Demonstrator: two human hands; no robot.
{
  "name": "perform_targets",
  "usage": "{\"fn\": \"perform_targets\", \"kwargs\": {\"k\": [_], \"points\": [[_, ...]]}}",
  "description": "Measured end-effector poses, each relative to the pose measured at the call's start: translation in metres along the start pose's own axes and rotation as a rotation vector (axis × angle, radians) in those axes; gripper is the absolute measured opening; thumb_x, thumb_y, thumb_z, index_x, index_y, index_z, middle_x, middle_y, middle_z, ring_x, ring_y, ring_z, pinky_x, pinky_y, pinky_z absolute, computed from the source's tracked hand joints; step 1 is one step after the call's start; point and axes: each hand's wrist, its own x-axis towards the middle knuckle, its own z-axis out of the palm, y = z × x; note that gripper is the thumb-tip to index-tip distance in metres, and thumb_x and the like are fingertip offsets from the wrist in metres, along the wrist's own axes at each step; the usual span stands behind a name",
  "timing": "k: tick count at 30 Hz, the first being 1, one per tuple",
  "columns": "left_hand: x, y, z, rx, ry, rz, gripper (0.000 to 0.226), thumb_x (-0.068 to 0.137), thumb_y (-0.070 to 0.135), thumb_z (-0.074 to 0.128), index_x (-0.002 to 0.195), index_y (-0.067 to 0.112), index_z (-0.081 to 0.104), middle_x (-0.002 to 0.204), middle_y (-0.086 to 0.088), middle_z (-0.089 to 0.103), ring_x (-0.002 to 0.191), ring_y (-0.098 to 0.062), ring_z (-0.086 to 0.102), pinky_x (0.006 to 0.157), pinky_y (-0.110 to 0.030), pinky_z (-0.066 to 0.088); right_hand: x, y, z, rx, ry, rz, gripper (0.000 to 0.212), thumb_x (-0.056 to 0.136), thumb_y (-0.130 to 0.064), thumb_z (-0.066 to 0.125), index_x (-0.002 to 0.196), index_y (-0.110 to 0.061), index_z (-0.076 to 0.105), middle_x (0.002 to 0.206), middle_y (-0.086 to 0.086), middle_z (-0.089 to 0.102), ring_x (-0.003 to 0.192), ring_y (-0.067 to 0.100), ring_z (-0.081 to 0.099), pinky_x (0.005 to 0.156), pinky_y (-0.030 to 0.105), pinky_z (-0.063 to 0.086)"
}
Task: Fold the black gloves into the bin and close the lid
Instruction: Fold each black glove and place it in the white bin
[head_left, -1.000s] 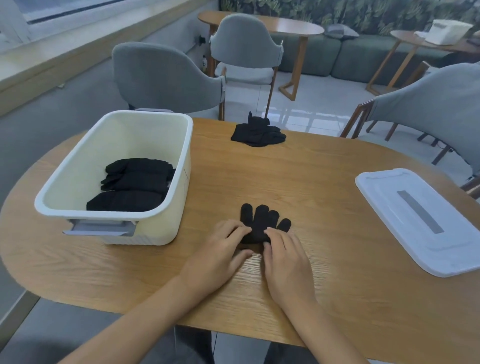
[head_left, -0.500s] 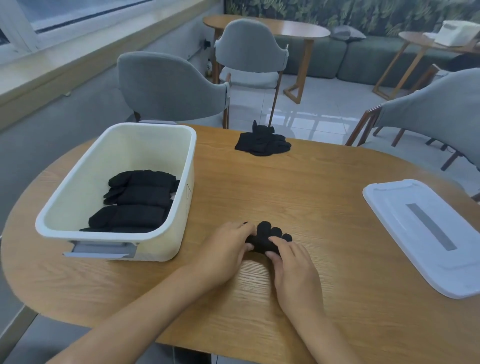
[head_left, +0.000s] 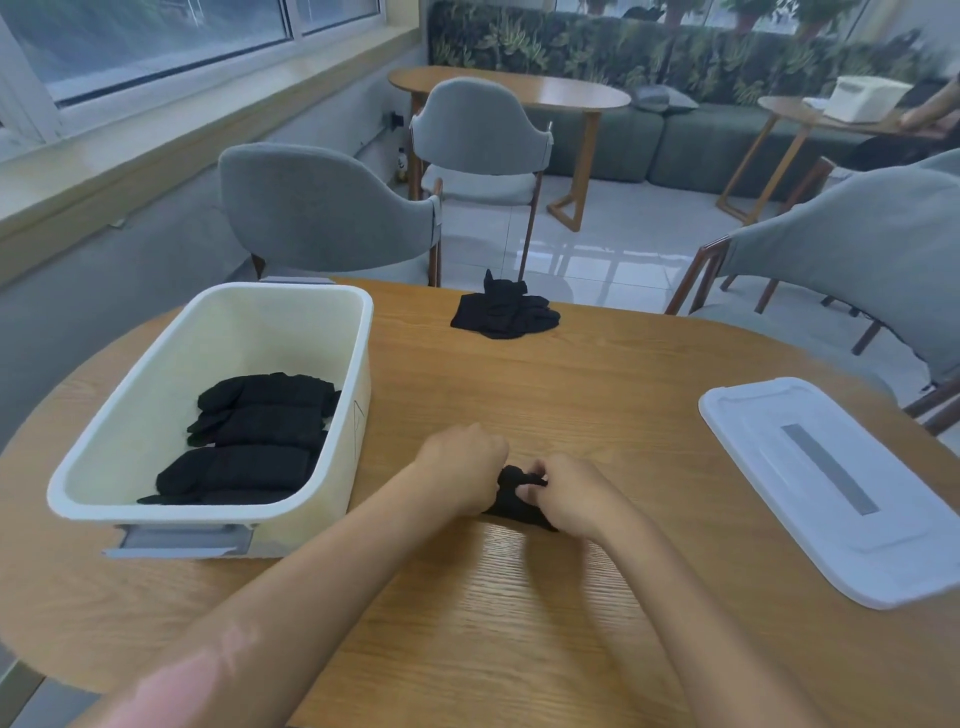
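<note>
Wooden surface (head_left: 571, 389), frame centre: left hand (head_left: 462, 475) and right hand (head_left: 574, 496) are gripping, mostly hiding, bunched black glove (head_left: 511, 493); its axis unreadable.

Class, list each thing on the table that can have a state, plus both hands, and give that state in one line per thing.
bin: open, lid off, folded black gloves inside.
lid: off the bin, lying flat on the table's right side.
glove being folded: bunched, gripped between both hands.
glove pile: unfolded, at the table's far edge.
left hand: fingers curled on the glove.
right hand: pinching the glove.
</note>
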Motion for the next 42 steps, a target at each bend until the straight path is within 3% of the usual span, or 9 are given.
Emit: {"fn": "perform_targets", "kwargs": {"k": [6,8,13,18,22,29,34,38,42], "points": [[0.003,-0.003,0.000,-0.044,0.025,0.072,0.027,0.092,0.019,0.067,0.113,0.012,0.051,0.114,-0.010,0.055,0.104,-0.030,0.055,0.082,-0.043,0.053,0.015,-0.016,0.002,-0.223,0.010,0.089,0.018,0.094,-0.028,0.062,0.094,-0.011,0.063,0.090,0.005,0.065,0.083,0.024,0.060,0.066,0.028,0.044],[0.006,-0.004,0.001,-0.071,0.028,0.122,0.030,0.090,0.012,0.066,0.115,0.010,0.050,0.117,-0.012,0.053,0.106,-0.033,0.055,0.085,-0.044,0.052,0.011,-0.021,0.006,-0.290,0.084,0.092,0.013,0.094,-0.025,0.062,0.100,-0.015,0.058,0.099,0.005,0.062,0.091,0.025,0.059,0.069,0.029,0.042],[0.011,-0.002,-0.001,-0.082,-0.017,0.167,0.016,0.093,0.009,0.061,0.108,0.005,0.058,0.112,-0.016,0.059,0.103,-0.034,0.060,0.087,-0.046,0.053,0.012,-0.016,0.013,-0.290,0.212,0.126,0.046,0.088,-0.029,0.069,0.128,-0.018,0.050,0.123,0.006,0.048,0.122,0.029,0.045,0.076,0.036,0.044],[0.014,-0.001,-0.005,-0.097,-0.076,0.149,0.013,0.091,0.004,0.061,0.104,0.008,0.060,0.108,-0.014,0.067,0.100,-0.032,0.064,0.075,-0.037,0.049,0.026,-0.017,0.015,-0.283,0.104,0.114,0.040,0.086,-0.020,0.069,0.124,-0.018,0.058,0.123,0.007,0.060,0.116,0.030,0.057,0.080,0.030,0.047],[0.013,0.000,-0.006,-0.130,-0.086,0.148,0.026,0.090,0.004,0.061,0.115,0.009,0.063,0.112,-0.012,0.068,0.103,-0.032,0.064,0.083,-0.039,0.053,0.028,-0.020,0.008,-0.296,0.016,0.075,0.032,0.087,-0.017,0.065,0.119,-0.015,0.065,0.114,0.007,0.068,0.105,0.027,0.066,0.082,0.028,0.052],[-0.002,-0.005,-0.024,-0.099,-0.087,0.221,0.028,0.091,0.002,0.058,0.116,0.014,0.065,0.108,-0.007,0.068,0.098,-0.029,0.065,0.081,-0.043,0.054,0.011,-0.008,0.000,-0.143,0.074,-0.096,0.022,0.091,-0.014,0.061,0.113,-0.019,0.060,0.110,0.001,0.066,0.100,0.021,0.061,0.080,0.030,0.049],[-0.013,-0.014,-0.054,-0.088,0.005,0.221,0.021,0.093,0.007,0.061,0.113,0.015,0.062,0.103,-0.002,0.062,0.090,-0.022,0.057,0.071,-0.032,0.041,-0.010,-0.021,-0.024,0.017,0.118,-0.157,0.013,0.093,-0.008,0.063,0.101,-0.016,0.058,0.098,-0.002,0.063,0.093,0.021,0.060,0.079,0.037,0.051],[-0.031,-0.032,-0.092,-0.091,0.077,0.242,0.024,0.095,0.011,0.063,0.118,0.018,0.061,0.101,0.002,0.057,0.095,-0.020,0.055,0.074,-0.029,0.038,-0.030,-0.049,-0.053,0.083,0.125,-0.250,0.013,0.095,-0.009,0.065,0.099,-0.020,0.059,0.093,-0.009,0.060,0.082,0.010,0.058,0.059,0.020,0.046],[-0.057,-0.060,-0.134,-0.090,0.153,0.227,0.019,0.094,0.013,0.065,0.101,0.026,0.053,0.100,0.004,0.053,0.093,-0.019,0.051,0.064,-0.024,0.033,-0.046,-0.091,-0.073,0.099,0.180,-0.369,0.014,0.095,-0.013,0.066,0.103,-0.023,0.060,0.096,-0.011,0.059,0.079,0.004,0.057,0.051,0.012,0.043]]}}
